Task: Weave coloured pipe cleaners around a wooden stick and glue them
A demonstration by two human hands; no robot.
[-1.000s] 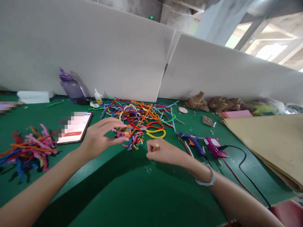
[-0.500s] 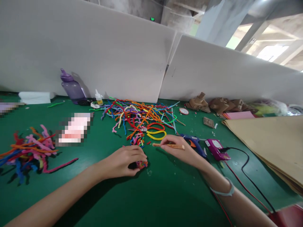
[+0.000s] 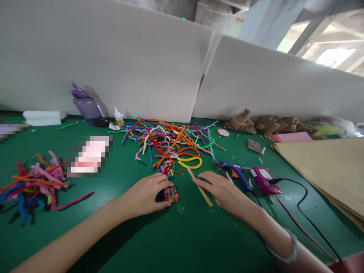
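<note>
My left hand [image 3: 149, 192] rests on the table, its thumb and fingers curled around a small block of multicoloured pipe cleaner pieces [image 3: 172, 194]. Part of the block is hidden under the fingers. To its right, my right hand [image 3: 217, 186] is low over the table with fingers stretched out, the fingertips touching a thin wooden stick [image 3: 204, 193] that slants toward me. Just behind the block are short cut pipe cleaner bits [image 3: 167, 168]. Scissors [image 3: 189, 158] with one red and one yellow handle loop lie beyond the stick.
A tangle of long pipe cleaners [image 3: 170, 132] spreads along the back, another pile [image 3: 40, 178] at left. A blue glue gun [image 3: 236, 172] and a corded purple box [image 3: 265, 181] sit at right, near brown paper [image 3: 321, 159]. A purple bottle [image 3: 87, 108] stands behind.
The stick has swung from lying nearly level in my right hand's pinch to slanting toward me, and the right fingers have straightened. More of the block shows beside my left hand.
</note>
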